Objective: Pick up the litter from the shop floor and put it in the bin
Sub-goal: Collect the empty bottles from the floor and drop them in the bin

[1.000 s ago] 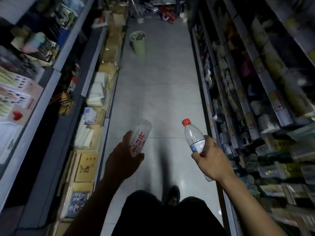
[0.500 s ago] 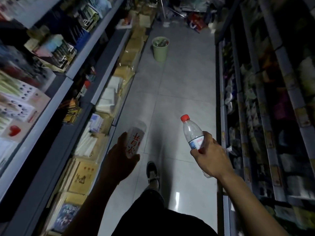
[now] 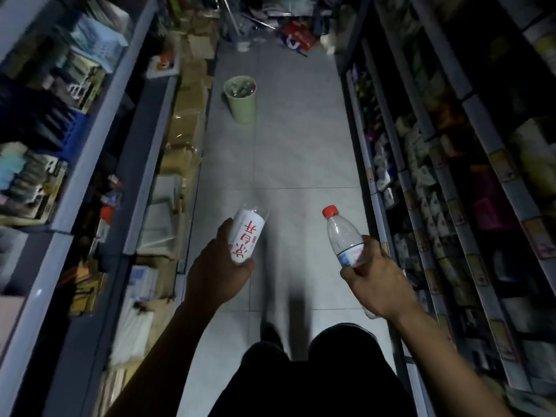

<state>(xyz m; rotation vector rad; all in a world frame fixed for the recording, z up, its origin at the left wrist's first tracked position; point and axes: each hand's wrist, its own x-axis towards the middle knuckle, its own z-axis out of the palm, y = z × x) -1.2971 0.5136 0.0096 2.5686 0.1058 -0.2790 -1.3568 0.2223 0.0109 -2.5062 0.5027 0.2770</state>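
Bin [image 3: 240, 100]: on the floor at 12 o'clock, well ahead of both hands.
Left hand [image 3: 218, 272]: outstretched, gripping white-labelled bottle [image 3: 248, 236].
Right hand [image 3: 374, 281]: outstretched, gripping red-capped bottle [image 3: 343, 236].

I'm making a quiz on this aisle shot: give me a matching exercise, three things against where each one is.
Things:
1. red-capped bottle
2. white-labelled bottle
3. green bin

Places:
A. on the floor by the left shelving
B. in the right hand
C. in the left hand

Pairs: 1-B, 2-C, 3-A
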